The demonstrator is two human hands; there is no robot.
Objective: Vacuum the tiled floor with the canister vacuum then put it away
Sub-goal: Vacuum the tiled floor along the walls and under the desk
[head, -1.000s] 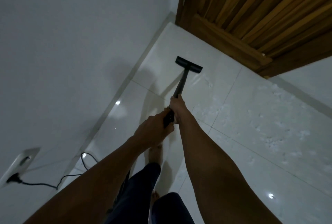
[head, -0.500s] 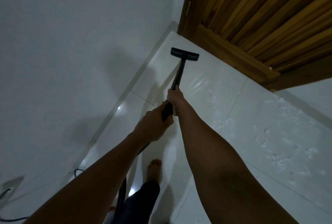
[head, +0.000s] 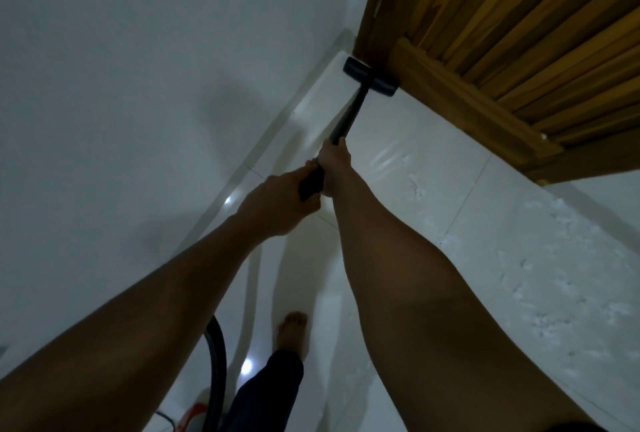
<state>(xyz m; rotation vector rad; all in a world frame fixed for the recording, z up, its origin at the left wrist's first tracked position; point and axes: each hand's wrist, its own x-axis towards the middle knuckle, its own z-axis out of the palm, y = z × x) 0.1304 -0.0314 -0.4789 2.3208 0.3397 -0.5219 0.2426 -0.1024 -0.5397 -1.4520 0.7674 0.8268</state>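
Observation:
Both my hands grip the black vacuum wand (head: 349, 116). My right hand (head: 334, 163) holds it higher up, and my left hand (head: 277, 204) holds the handle just behind. The black floor nozzle (head: 369, 76) lies on the white tiled floor (head: 415, 209) in the far corner, against the bottom of the wooden door. White dust specks (head: 540, 279) lie scattered on the tiles to the right. The black hose (head: 216, 362) runs down under my left arm. A red and white part of the canister (head: 194, 414) shows at the bottom edge.
A white wall (head: 138, 85) with a skirting strip runs along the left. The slatted wooden door (head: 502, 33) closes the far right side. My bare foot (head: 292, 331) and dark trouser leg stand on the tiles between my arms.
I have pushed the wand forward, and the nozzle slid from the middle of the tile into the corner by the door. The wall socket and cord on the left left the view.

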